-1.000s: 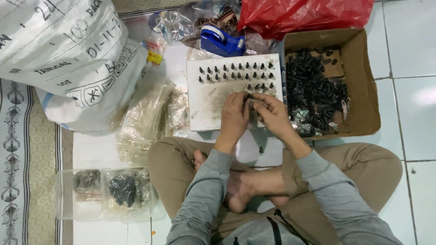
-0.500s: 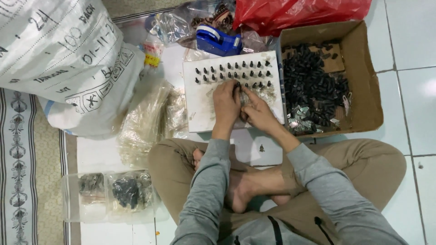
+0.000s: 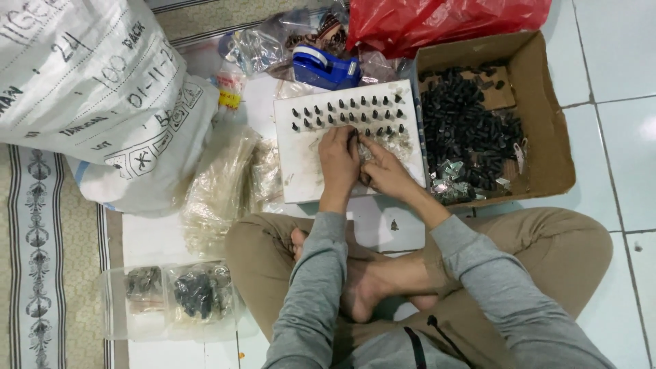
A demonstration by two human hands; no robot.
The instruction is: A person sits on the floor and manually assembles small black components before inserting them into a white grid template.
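Observation:
A white board (image 3: 301, 171) lies on the floor in front of my crossed legs, with rows of small black pegs (image 3: 348, 113) standing along its far part. My left hand (image 3: 339, 158) rests on the board, fingers curled at the lowest row of pegs. Close beside it, my right hand (image 3: 384, 171) pinches at something small between the two hands; what it grips is hidden. An open cardboard box (image 3: 547, 130) to the right of the board is filled with many small black parts (image 3: 468, 137).
A large white woven sack (image 3: 89, 96) lies at the left. Clear plastic bags (image 3: 222, 184) sit beside the board, a blue tape dispenser (image 3: 324, 67) and a red plastic bag (image 3: 444, 20) behind it. A clear container (image 3: 171, 297) with dark parts stands at lower left.
Both hands have shifted slightly left and nearer along the board's peg rows, staying close together. The view has drifted a little.

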